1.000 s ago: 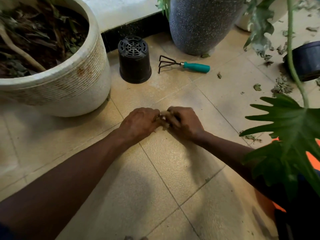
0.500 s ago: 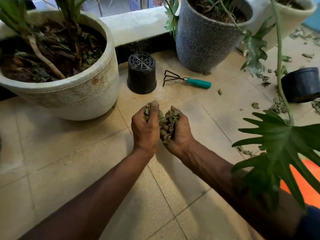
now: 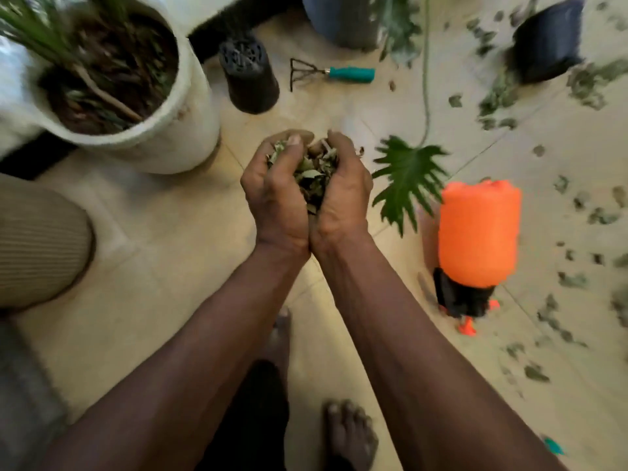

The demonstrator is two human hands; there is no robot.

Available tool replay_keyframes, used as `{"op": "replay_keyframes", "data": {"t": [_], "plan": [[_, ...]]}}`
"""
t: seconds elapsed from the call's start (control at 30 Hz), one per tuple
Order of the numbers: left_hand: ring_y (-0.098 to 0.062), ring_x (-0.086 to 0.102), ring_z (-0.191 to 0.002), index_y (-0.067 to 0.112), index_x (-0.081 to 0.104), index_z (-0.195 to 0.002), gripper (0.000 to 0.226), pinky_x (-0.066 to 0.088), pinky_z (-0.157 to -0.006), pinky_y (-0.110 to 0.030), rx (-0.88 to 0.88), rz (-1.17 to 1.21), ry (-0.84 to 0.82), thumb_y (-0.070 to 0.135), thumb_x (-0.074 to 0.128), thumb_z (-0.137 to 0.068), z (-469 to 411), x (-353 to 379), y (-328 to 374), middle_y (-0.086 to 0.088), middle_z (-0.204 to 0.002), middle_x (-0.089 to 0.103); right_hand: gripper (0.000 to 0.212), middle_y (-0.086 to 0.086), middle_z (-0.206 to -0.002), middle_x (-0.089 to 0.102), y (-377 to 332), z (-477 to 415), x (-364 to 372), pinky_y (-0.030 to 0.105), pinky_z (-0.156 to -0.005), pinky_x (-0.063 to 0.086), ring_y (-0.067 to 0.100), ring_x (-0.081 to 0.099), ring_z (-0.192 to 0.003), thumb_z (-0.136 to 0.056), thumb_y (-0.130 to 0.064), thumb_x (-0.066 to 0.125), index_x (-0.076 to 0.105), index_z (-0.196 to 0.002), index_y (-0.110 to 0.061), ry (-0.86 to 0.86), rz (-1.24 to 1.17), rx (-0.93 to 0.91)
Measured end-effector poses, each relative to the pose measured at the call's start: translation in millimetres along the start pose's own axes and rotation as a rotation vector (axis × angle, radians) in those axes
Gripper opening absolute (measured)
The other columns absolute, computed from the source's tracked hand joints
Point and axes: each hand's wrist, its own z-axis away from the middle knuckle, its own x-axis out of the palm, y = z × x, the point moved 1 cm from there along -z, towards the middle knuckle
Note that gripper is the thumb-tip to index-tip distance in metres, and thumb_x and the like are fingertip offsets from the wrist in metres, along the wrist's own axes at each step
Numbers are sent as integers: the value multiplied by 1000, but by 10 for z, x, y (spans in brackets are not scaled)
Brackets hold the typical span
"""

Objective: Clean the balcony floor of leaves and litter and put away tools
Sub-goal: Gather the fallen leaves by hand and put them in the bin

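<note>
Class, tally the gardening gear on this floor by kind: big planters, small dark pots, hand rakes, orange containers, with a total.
Big planters: 2 (white planter, grey planter)
Small dark pots: 2 (upturned pot, far right pot)
Hand rakes: 1
Orange containers: 1
Total: 6
Beige ribbed shape, left: unclear, uncounted.

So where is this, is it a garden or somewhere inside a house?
Probably a balcony or patio with potted plants: a big white planter full of soil, a little hand rake on the tiled floor, and dry leaves scattered about.
</note>
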Motion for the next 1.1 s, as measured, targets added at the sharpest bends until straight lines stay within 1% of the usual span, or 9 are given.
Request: {"op": "replay_keyframes", "data": {"t": [0.1, 0.2, 0.4, 0.57, 0.63, 0.7, 0.83, 0.93, 1.1], "plan": [[-31, 67, -90, 6, 71, -95, 16, 57, -87, -45, -94, 125, -63, 16, 62, -87, 432, 394, 921, -15, -91, 68, 18, 7, -75, 68, -617, 772, 420, 29, -63, 57, 19, 69, -69, -92, -23, 68, 68, -79, -10, -39, -141, 8], [-37, 65, -95, 7, 70, -102, 22, 49, -101, -60, -173, 249, -120, 21, 66, -86, 869, 862, 1891, -21, -98, 64, 31, 12, -90, 67, -1334, 1548, 927, 32, -70, 57, 25, 69, -81, -75, -31, 77, 67, -94, -8, -51, -212, 2], [-33, 65, -91, 6, 70, -98, 27, 50, -96, -48, -225, 302, -206, 26, 72, -80, 1741, 2015, 3970, -20, -95, 65, 42, 14, -95, 65, -2993, 3176, 2022, 38, -79, 57, 33, 65, -93, -63, -37, 83, 66, -90, -11, -14, -221, -83], [-37, 64, -105, 12, 77, -91, 25, 49, -103, -51, -256, 318, -352, 32, 74, -76, 2254, 2821, 5098, -19, -106, 68, 23, 13, -100, 66, -4081, 4158, 2571, 37, -84, 56, 29, 66, -94, -91, -34, 68, 67, -93, -12, 8, -284, -206], [-35, 65, -104, 12, 76, -92, 21, 52, -99, -49, -236, 322, -425, 28, 68, -82, 2359, 3061, 5387, -17, -105, 70, 25, 14, -100, 69, -4384, 4397, 2697, 38, -84, 56, 29, 67, -92, -91, -37, 66, 70, -90, -13, 10, -271, -301], [-34, 66, -100, 9, 73, -94, 21, 53, -94, -49, -252, 313, -529, 24, 61, -84, 2439, 3333, 5572, -14, -101, 71, 28, 14, -97, 71, -4669, 4599, 2795, 40, -87, 54, 30, 68, -91, -75, -40, 72, 71, -86, -14, 52, -285, -402], [-41, 60, -109, 5, 71, -99, 27, 38, -112, -67, -303, 302, -713, 21, 65, -77, 2626, 3862, 5690, -19, -107, 66, 34, 9, -84, 72, -5131, 4829, 2744, 32, -74, 59, 25, 70, -77, -100, -35, 46, 68, -89, -12, 63, -488, -518], [-40, 60, -109, 3, 71, -99, 34, 44, -108, -59, -328, 342, -836, 23, 68, -71, 2792, 4200, 5668, -17, -105, 68, 27, 9, -84, 71, -5454, 4942, 2586, 29, -67, 59, 24, 71, -72, -92, -25, 47, 68, -93, -9, 48, -580, -650], [-35, 64, -111, 6, 75, -100, 34, 46, -107, -53, -477, 413, -942, 29, 69, -76, 3030, 4773, 5457, -12, -106, 72, 38, 12, -95, 72, -5954, 4776, 2237, 40, -83, 55, 31, 68, -87, -96, -24, 37, 71, -103, -8, 117, -592, -785]]}}
